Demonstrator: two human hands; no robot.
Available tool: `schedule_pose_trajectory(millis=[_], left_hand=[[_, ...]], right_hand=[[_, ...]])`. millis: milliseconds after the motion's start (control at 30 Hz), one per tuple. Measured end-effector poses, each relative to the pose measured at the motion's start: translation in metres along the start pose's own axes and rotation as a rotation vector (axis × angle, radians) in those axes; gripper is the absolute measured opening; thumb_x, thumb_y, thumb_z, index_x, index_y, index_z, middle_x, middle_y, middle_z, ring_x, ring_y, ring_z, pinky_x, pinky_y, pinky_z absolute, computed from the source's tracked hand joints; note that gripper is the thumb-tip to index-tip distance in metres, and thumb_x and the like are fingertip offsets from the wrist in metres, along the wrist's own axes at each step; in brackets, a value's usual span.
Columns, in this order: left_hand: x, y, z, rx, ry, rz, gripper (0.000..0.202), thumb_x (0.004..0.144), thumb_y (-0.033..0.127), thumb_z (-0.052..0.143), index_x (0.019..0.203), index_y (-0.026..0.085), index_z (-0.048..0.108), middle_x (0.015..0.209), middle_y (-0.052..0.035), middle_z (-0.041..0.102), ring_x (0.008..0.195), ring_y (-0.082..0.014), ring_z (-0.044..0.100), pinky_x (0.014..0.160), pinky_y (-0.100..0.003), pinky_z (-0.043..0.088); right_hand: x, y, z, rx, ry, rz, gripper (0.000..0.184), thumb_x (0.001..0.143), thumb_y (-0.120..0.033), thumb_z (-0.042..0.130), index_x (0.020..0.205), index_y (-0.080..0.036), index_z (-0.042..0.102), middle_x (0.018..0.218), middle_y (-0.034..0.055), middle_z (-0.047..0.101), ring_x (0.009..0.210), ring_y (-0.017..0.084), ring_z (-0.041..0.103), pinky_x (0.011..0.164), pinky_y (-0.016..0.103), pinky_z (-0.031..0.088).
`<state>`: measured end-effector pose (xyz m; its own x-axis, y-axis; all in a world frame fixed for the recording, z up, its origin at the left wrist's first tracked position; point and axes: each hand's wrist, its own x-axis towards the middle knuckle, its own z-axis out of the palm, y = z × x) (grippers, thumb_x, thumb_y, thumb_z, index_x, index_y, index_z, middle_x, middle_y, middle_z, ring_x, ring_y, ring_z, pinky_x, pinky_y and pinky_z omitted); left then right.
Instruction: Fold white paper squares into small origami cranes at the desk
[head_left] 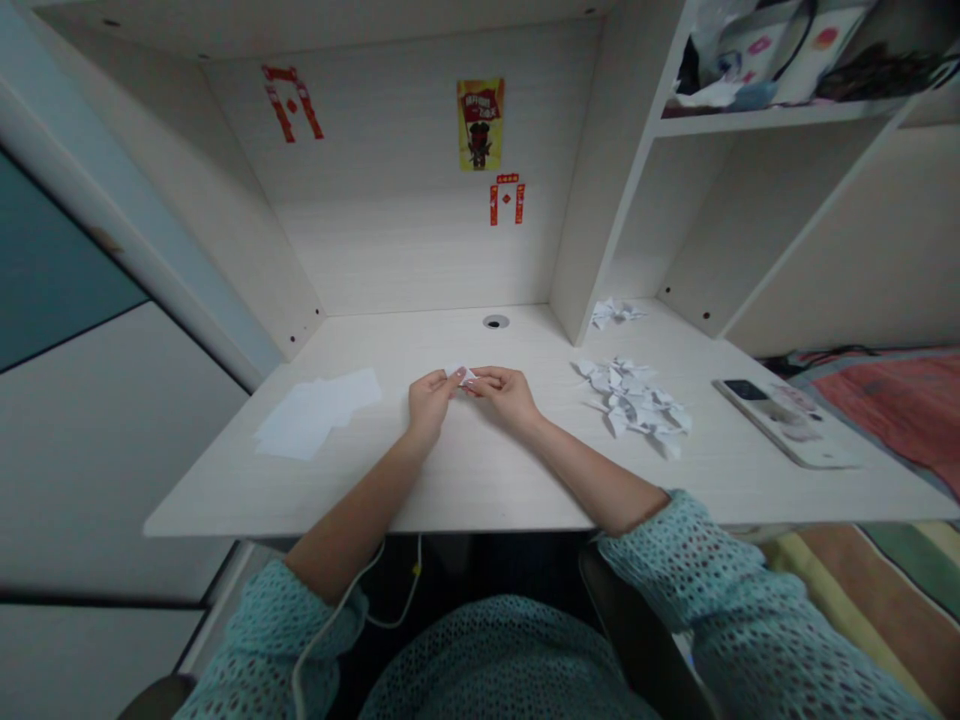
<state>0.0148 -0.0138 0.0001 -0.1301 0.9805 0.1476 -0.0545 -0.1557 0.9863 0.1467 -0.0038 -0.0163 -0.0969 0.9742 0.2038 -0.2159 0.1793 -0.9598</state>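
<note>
both hands meet over the middle of the bench [480, 470], left hand [429, 400] and right hand [506, 392] each with a closed fingertip grip on a small folded paper piece [463, 376]. flat paper sheets [315, 415] lie to the left, a heap of folded paper pieces [634, 400] and a phone [784, 422] to the right.

folded paper [463, 375] (tiny), shape indiscernible

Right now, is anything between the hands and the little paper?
No. The left hand and the right hand both pinch the paper just over the desk. Nothing visible sits between fingers and paper.
</note>
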Motion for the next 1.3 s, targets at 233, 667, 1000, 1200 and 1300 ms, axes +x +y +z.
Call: schedule_pose_trajectory(millis=[233, 667, 1000, 1200, 1300], left_hand=[[0.006, -0.003, -0.005, 0.007, 0.02, -0.006, 0.037, 0.065, 0.052, 0.069, 0.064, 0.016, 0.063, 0.061, -0.002, 0.06, 0.059, -0.0125, 0.053, 0.055, -0.023, 0.038], [0.003, 0.0, -0.004, 0.02, 0.029, 0.008, 0.038, 0.066, 0.051, 0.068, 0.055, 0.017, 0.054, 0.054, 0.0014, 0.052, 0.054, -0.0103, 0.047, 0.053, -0.023, 0.034], [0.004, -0.005, -0.003, 0.004, 0.041, 0.005, 0.035, 0.067, 0.049, 0.067, 0.062, 0.016, 0.058, 0.059, 0.0007, 0.056, 0.057, -0.0102, 0.048, 0.053, -0.022, 0.034], [0.004, -0.004, -0.005, -0.005, 0.022, 0.013, 0.032, 0.066, 0.046, 0.068, 0.073, 0.015, 0.066, 0.069, -0.0013, 0.063, 0.062, -0.0114, 0.053, 0.055, -0.022, 0.036], [0.005, -0.001, -0.007, 0.052, 0.012, 0.065, 0.034, 0.065, 0.045, 0.07, 0.081, 0.015, 0.07, 0.064, 0.0001, 0.061, 0.059, -0.0116, 0.051, 0.055, -0.023, 0.035]], right_hand=[[0.001, 0.001, -0.001, 0.017, -0.103, -0.043, 0.035, 0.066, -0.038, 0.07, 0.095, -0.018, 0.069, 0.079, 0.0052, 0.073, 0.074, 0.018, 0.069, 0.079, 0.035, 0.053], [0.0, 0.004, -0.002, -0.065, -0.127, -0.084, 0.035, 0.072, -0.033, 0.064, 0.103, -0.017, 0.067, 0.085, 0.0062, 0.073, 0.08, 0.019, 0.069, 0.081, 0.037, 0.053], [0.002, 0.002, -0.01, -0.275, -0.206, -0.143, 0.044, 0.08, -0.028, 0.052, 0.124, -0.018, 0.054, 0.073, 0.0023, 0.07, 0.066, 0.013, 0.066, 0.072, 0.029, 0.052], [-0.003, -0.001, -0.009, -0.375, -0.186, -0.195, 0.047, 0.082, -0.024, 0.048, 0.128, -0.019, 0.049, 0.069, 0.0008, 0.068, 0.063, 0.013, 0.064, 0.069, 0.027, 0.051], [-0.006, -0.003, -0.01, -0.43, -0.196, -0.22, 0.052, 0.082, -0.021, 0.048, 0.134, -0.021, 0.042, 0.07, -0.0002, 0.069, 0.065, 0.012, 0.065, 0.071, 0.027, 0.051]])
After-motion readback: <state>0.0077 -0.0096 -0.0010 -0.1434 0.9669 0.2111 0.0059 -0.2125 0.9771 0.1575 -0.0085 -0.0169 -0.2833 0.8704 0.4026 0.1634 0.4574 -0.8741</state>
